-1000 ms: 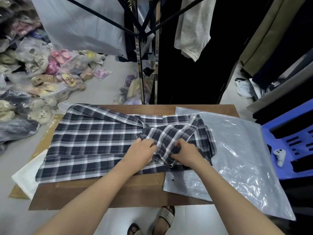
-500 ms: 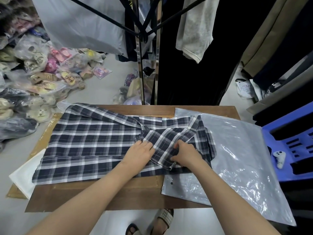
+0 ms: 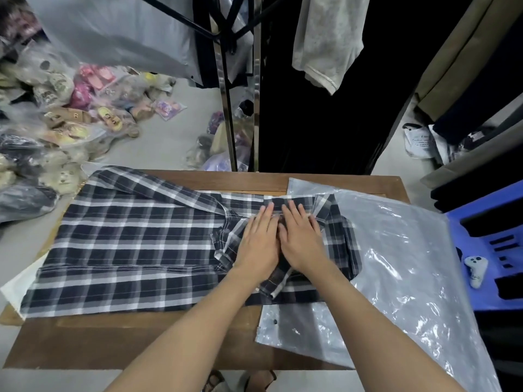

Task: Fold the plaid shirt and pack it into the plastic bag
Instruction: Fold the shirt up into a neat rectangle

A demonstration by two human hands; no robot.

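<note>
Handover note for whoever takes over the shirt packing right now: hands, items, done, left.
Left hand and right hand: both flat, fingers straight, pressing side by side on the plaid shirt, on folded-in fabric near the collar.
Shirt: spread on the table, collar end overlapping the plastic bag lying at the table's right.
Done: one part folded in.
Left: fold the body, then slide it into the bag.

head view | worn high | faces forward-down | close over table [image 3: 198, 182]
</note>
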